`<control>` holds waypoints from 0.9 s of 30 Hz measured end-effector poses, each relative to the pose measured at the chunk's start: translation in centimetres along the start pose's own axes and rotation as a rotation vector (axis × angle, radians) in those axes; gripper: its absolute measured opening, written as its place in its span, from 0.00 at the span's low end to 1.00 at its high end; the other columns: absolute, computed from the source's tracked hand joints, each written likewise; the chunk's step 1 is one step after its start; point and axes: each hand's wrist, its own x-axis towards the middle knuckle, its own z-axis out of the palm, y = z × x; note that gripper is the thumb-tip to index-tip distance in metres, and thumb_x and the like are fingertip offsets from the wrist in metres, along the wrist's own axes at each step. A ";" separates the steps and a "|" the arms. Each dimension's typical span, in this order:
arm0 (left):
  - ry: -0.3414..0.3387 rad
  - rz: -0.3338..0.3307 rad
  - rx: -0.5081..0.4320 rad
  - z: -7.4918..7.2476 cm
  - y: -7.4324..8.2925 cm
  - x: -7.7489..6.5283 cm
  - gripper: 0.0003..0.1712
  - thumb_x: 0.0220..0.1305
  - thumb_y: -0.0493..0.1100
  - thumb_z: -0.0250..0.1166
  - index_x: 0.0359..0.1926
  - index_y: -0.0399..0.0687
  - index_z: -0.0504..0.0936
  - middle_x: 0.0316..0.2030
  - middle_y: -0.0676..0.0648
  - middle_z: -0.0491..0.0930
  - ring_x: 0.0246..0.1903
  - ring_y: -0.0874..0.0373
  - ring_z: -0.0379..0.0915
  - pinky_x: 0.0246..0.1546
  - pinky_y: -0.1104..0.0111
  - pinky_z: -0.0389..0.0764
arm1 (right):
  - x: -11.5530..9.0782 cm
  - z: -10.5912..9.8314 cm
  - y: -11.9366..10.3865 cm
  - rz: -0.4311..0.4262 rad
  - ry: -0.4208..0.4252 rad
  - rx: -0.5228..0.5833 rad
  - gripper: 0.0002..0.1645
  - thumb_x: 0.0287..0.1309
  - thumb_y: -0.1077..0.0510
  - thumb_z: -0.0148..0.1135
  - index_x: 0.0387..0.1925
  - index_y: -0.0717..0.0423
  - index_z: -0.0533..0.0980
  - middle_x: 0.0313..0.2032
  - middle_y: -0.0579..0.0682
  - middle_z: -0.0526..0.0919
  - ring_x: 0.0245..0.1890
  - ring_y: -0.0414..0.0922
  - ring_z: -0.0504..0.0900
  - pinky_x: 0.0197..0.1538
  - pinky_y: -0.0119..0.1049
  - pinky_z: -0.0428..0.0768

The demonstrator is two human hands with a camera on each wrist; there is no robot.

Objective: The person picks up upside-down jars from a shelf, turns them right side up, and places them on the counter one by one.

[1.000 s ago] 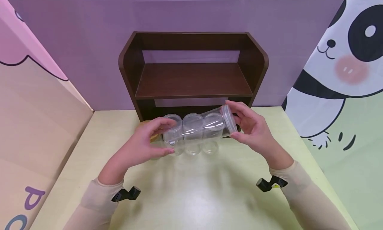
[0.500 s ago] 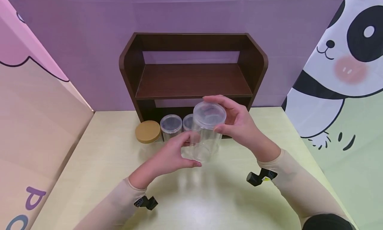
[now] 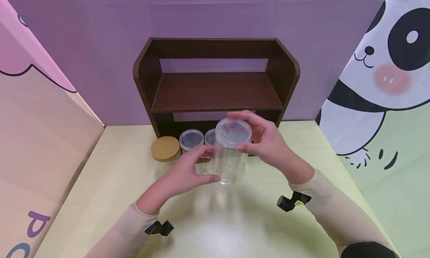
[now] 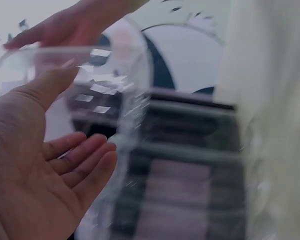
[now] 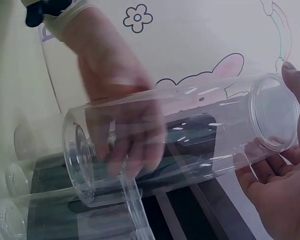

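Note:
A tall clear plastic jar with a clear lid (image 3: pixel 233 133) is in my right hand (image 3: pixel 268 146), whose thumb and fingers grip it around the lid. The jar stands nearly upright, in front of the row of jars. In the right wrist view the see-through jar body (image 5: pixel 200 135) spans the picture, and its lidded end meets my right hand (image 5: pixel 285 195). My left hand (image 3: pixel 183 176) is beside the jar's lower part, thumb and fingers spread. Its fingers look loosely bent in the left wrist view (image 4: pixel 45 160); whether they touch the jar I cannot tell.
Behind the hands stands a dark brown two-tier shelf (image 3: pixel 216 90). Before it are a jar with a yellow-brown lid (image 3: pixel 165 149), a clear-lidded jar (image 3: pixel 192 139) and another clear-lidded jar (image 3: pixel 209 136), partly hidden. All rest on a pale table (image 3: pixel 100 198).
The jar has gone from lying tilted between both hands to nearly upright, and my right hand has moved left with it. My left hand went right and down, then slightly back left.

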 end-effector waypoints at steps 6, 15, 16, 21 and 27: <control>0.362 0.057 0.007 -4.8 0.4 -0.4 0.20 0.68 0.36 0.80 0.57 0.38 0.86 0.49 0.45 0.89 0.47 0.55 0.87 0.53 0.64 0.89 | -0.6 -0.4 0.2 0.011 0.006 0.001 0.55 0.57 0.43 0.87 0.74 0.70 0.73 0.69 0.54 0.79 0.63 0.54 0.80 0.58 0.35 0.86; 0.973 0.040 0.107 -10.7 -1.0 0.5 0.17 0.69 0.39 0.78 0.54 0.36 0.87 0.45 0.50 0.84 0.45 0.60 0.82 0.50 0.74 0.85 | -1.3 -0.9 0.3 0.032 0.012 -0.030 0.56 0.57 0.41 0.87 0.74 0.71 0.72 0.67 0.52 0.80 0.62 0.53 0.81 0.59 0.35 0.86; 1.002 0.051 0.105 -11.1 -1.2 0.8 0.19 0.68 0.38 0.78 0.56 0.36 0.86 0.47 0.49 0.84 0.46 0.60 0.82 0.51 0.74 0.85 | -1.4 -0.9 0.3 0.032 0.014 -0.033 0.56 0.57 0.41 0.86 0.74 0.71 0.72 0.67 0.52 0.80 0.62 0.53 0.81 0.59 0.35 0.86; 1.042 0.050 0.114 -12.4 -2.1 2.5 0.25 0.69 0.38 0.78 0.66 0.45 0.87 0.57 0.47 0.86 0.51 0.60 0.86 0.52 0.73 0.88 | -1.7 -1.3 0.6 0.025 0.026 -0.027 0.54 0.58 0.43 0.86 0.74 0.70 0.73 0.67 0.53 0.80 0.61 0.53 0.81 0.58 0.35 0.86; 1.068 0.022 0.152 -12.4 -2.4 3.1 0.22 0.71 0.38 0.77 0.64 0.51 0.90 0.55 0.50 0.89 0.49 0.64 0.87 0.46 0.79 0.86 | -2.0 -1.9 0.9 0.007 0.026 -0.015 0.50 0.60 0.48 0.86 0.73 0.70 0.73 0.65 0.54 0.80 0.60 0.53 0.81 0.59 0.35 0.85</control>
